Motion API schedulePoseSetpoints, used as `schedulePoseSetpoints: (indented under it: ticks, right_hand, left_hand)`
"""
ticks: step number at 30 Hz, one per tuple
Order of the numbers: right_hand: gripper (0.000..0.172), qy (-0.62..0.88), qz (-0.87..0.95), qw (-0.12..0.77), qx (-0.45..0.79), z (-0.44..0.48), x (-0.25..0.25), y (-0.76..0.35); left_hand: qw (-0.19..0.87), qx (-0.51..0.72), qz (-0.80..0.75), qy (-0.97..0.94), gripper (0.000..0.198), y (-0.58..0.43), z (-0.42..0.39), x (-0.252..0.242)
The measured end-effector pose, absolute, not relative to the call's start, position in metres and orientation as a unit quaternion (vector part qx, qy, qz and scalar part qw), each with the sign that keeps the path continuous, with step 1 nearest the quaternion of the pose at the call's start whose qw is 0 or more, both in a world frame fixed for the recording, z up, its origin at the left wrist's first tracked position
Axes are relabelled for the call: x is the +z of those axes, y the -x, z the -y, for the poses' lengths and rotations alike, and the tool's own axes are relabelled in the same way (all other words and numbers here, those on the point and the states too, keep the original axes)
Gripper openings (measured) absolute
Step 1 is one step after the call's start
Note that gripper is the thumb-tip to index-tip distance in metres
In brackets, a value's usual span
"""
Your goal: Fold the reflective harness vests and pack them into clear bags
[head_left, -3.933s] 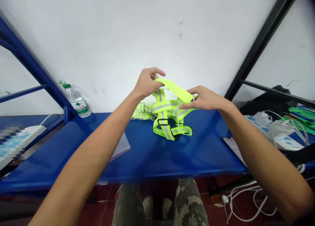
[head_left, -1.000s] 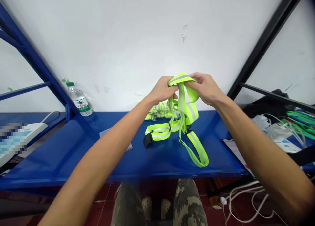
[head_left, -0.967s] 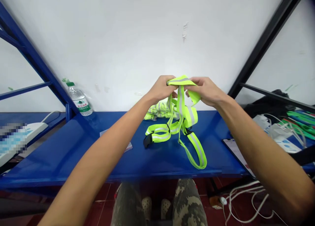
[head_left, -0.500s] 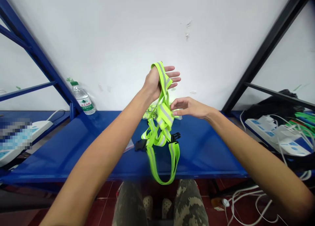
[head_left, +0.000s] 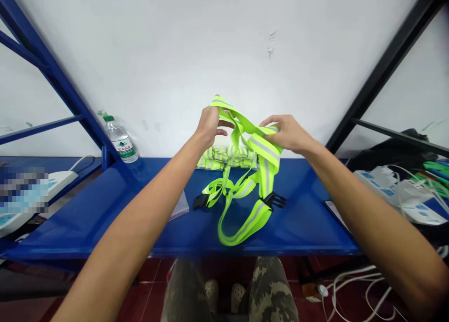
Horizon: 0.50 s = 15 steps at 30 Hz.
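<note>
Reflective harness (head_left: 263,149) of fluorescent yellow webbing with silver stripes spans the two hands, and its lower straps reach down to the blue steel shelf (head_left: 308,228) below the grip. I read the left hand (head_left: 210,125) as half closed. A strap lies over its top with the fingers part curled, and from the head view I cannot tell whether that strap is clamped or only draped. The right hand (head_left: 285,134) is closed on the webbing, its fingers (head_left: 270,123) bent over a strap.

Fault 1: strap slip. If the left strap is only draped, a pull from the right hand could drag it free and drop that side onto the shelf.

Fault 2: tangling. The black plastic buckle (head_left: 275,201) sits below and right of the grip, and a second black plastic buckle (head_left: 200,201) sits below and left of it. Slack webbing could twist or cross around either one if the straps are lifted unevenly.

Fault 3: snagging. The bagged stack of reflective garments (head_left: 224,159) lies directly behind and below the grip, so a swinging lower loop (head_left: 242,230) could catch on it and disturb the stack.
</note>
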State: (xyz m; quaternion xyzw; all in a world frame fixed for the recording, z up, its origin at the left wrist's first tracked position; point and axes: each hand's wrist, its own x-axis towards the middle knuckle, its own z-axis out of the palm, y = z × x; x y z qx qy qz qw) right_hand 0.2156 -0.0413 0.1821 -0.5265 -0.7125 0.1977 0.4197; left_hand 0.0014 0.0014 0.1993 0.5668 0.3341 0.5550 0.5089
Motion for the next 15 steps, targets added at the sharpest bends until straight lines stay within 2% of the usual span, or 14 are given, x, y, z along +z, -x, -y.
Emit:
schedulePoseSetpoints:
  ticks: [2, 4, 8, 11, 13, 15]
  right_hand:
    - [0.016, 0.567, 0.698, 0.435, 0.046, 0.039, 0.196, -0.229]
    - [0.006, 0.581, 0.663, 0.471, -0.041, 0.036, 0.207, -0.24]
    - [0.009, 0.586, 0.602, 0.54, 0.057, 0.033, 0.216, -0.243]
    - [0.011, 0.604, 0.584, 0.536, 0.079, 0.037, 0.218, -0.23]
    - [0.015, 0.597, 0.607, 0.517, 0.086, 0.042, 0.22, -0.219]
    - [0.021, 0.564, 0.646, 0.498, 0.131, 0.048, 0.222, -0.211]
  left_hand:
    - [0.494, 0.527, -0.343, -0.601, 0.024, 0.007, -0.005, 0.193]
    - [0.495, 0.471, -0.345, -0.644, 0.023, 0.014, -0.007, 0.189]
    - [0.546, 0.297, -0.329, -0.711, 0.051, 0.016, 0.003, 0.193]
    - [0.61, 0.181, -0.286, -0.716, 0.054, -0.006, 0.023, 0.195]
    - [0.621, 0.189, -0.271, -0.711, 0.053, -0.031, 0.035, 0.19]
    - [0.595, 0.28, -0.274, -0.702, 0.061, -0.055, 0.042, 0.178]
